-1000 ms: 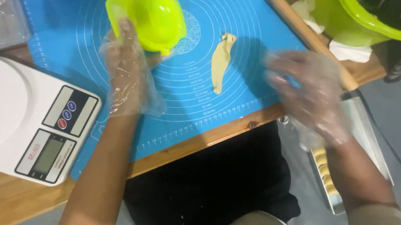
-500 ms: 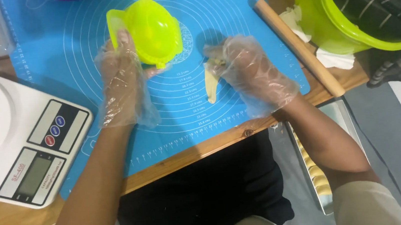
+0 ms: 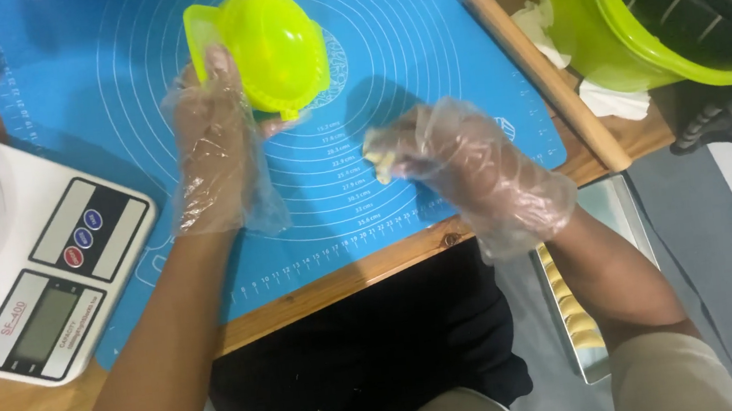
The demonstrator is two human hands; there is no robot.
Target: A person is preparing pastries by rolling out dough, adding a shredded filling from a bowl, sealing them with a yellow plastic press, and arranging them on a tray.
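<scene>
Where the blue silicone mat (image 3: 420, 34) meets the near edge of the wooden table (image 3: 373, 269), we see a narrow strip of bare wood, and beyond it the drop toward the person's lap. The mat's left side is bounded by a white kitchen scale (image 3: 15, 273), which overlaps the mat's lower left corner; its right side is bounded by a wooden rolling pin (image 3: 544, 75) lying diagonally along the mat's edge. Past the pin stands a lime-green bowl (image 3: 612, 30) with crumpled white paper (image 3: 611, 99) beside its base. Open mat remains between the two hands and along the printed ruler at the near edge; the upper right quarter of the mat is likewise bare.

We note that both hands wear loose clear plastic gloves. The left hand (image 3: 213, 149) lies on the mat with fingers extended upward, its fingertips gripping the rim of a lime-green dumpling press (image 3: 270, 46), which rests closed, dome upward, on the concentric rings. The right hand (image 3: 472, 166) is curled, its fingers closed around a pale piece of dough (image 3: 379, 158), of which only one end shows at the fingertips, just above the mat near its centre. The two hands are apart, the dough near the press but not touching it. Below the table edge, on the right, a metal tray (image 3: 608, 233) holds a row of pale shaped pieces.
</scene>
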